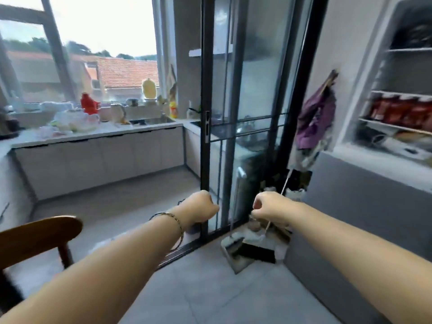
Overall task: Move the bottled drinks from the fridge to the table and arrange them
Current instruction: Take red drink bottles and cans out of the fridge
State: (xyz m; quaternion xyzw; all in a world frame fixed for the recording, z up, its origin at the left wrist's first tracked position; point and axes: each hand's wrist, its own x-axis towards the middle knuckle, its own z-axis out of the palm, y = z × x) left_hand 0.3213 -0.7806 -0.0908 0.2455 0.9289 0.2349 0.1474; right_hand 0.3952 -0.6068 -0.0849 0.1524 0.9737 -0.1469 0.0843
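Note:
Both my arms reach forward over the grey tiled floor. My left hand (201, 208), with a thin bracelet on its wrist, is curled into a fist with nothing in it. My right hand (271, 206) is also closed in a loose fist and holds nothing that I can see. No fridge, bottled drink or table shows in this blurred view. At the far right, a white wall niche (350, 127) has shelves, and one shelf carries a row of red-labelled containers (402, 108).
A black-framed sliding glass door (207, 127) stands ahead, open on its left to a kitchen with a cluttered counter (98, 134). A dustpan and brush (247, 249) lean by the door. A wooden chair back (39, 232) is at the lower left, a grey cabinet (364, 211) at the right.

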